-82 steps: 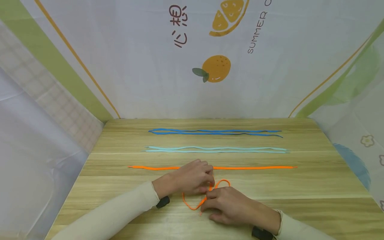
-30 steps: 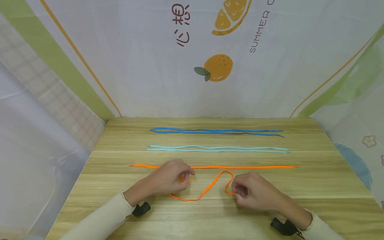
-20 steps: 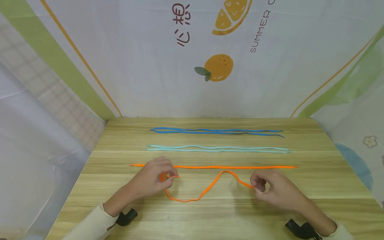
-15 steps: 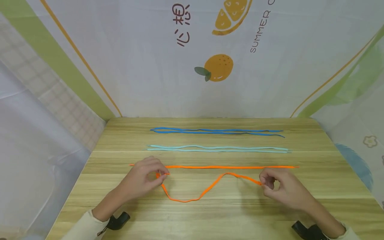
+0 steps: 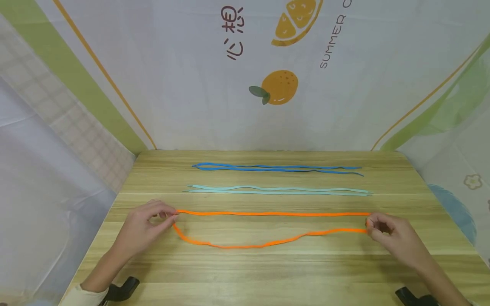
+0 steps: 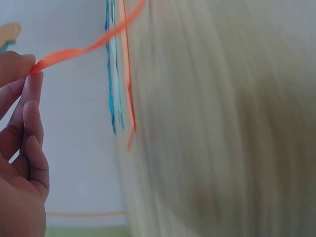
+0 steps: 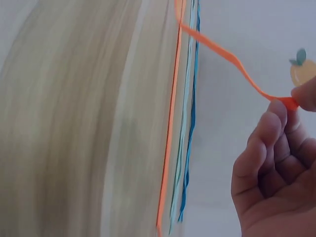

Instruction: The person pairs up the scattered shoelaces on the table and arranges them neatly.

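Between both hands hangs an orange shoelace (image 5: pixel 245 246), its middle sagging toward the front of the table. My left hand (image 5: pixel 143 225) pinches its left end between thumb and fingertips; the left wrist view shows the lace (image 6: pixel 69 53) leaving that pinch. On the other side my right hand (image 5: pixel 398 238) pinches the right end, and the right wrist view shows the lace (image 7: pixel 222 52) rising from the thumb and fingers. Just behind, a second orange shoelace (image 5: pixel 275 213) lies straight across the table, its ends hidden by the hands in the head view.
Farther back on the wooden table (image 5: pixel 245 272) lie a pair of pale mint shoelaces (image 5: pixel 275 191) and blue shoelaces (image 5: pixel 275 168), roughly parallel. A printed white curtain (image 5: pixel 191 85) stands behind the table's far edge.
Both hands have moved apart, left hand to the left and right hand to the right. The held orange shoelace has gone from loosely looped to a long shallow curve.
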